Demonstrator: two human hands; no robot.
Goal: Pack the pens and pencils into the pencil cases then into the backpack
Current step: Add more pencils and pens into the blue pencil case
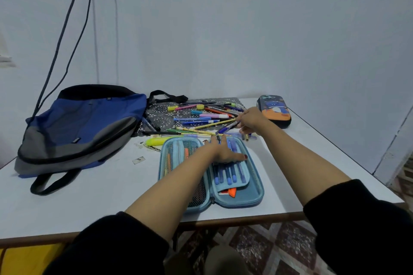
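- The open blue case (243, 194) lies mid-bench (89, 207) with slotted pens (228, 176) inside.
- The left hand (223, 152) rests flat on it, fingers spread.
- Just beyond, the right hand (250, 120) reaches into the loose pens (205, 116), fingers pinching a blue pen (226, 127).
- A dark case (274, 110) sits zipped at the right.
- The backpack (78, 127) lies at the left.

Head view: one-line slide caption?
Left hand rests on the open blue pencil case; right hand pinches a blue pen from the loose pile, backpack at left.
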